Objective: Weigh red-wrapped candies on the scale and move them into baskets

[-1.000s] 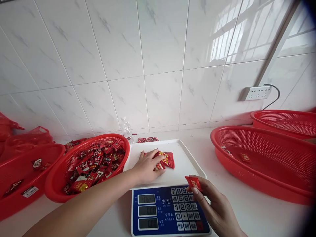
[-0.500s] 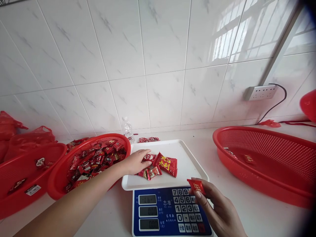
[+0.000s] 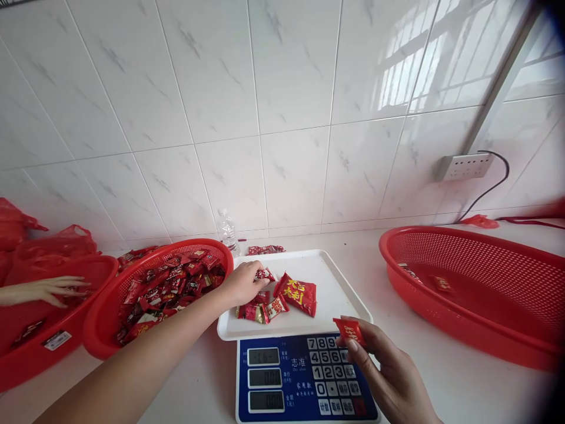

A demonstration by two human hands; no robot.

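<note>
Left hand (image 3: 242,287) pinches red-and-white packet (image 3: 266,274) inside left edge of tray (image 3: 336,294), forearm slanting in. Right hand (image 3: 383,360) pinches small red packet (image 3: 351,331) by near right corner, fingers pointing left.

6 o'clock, blue scale panel (image 3: 304,378): 志准, 家用款 | its two lower displays (image 3: 265,377): 0.00 each | 5 o'clock, keypad (image 3: 338,372): digits 0–9, 计数, 取样, 动态 | 6 o'clock, large red packet (image 3: 297,294): 大吉大利 | 5 o'clock, small red packet (image 3: 349,331): gold lettering I can't make out
</note>
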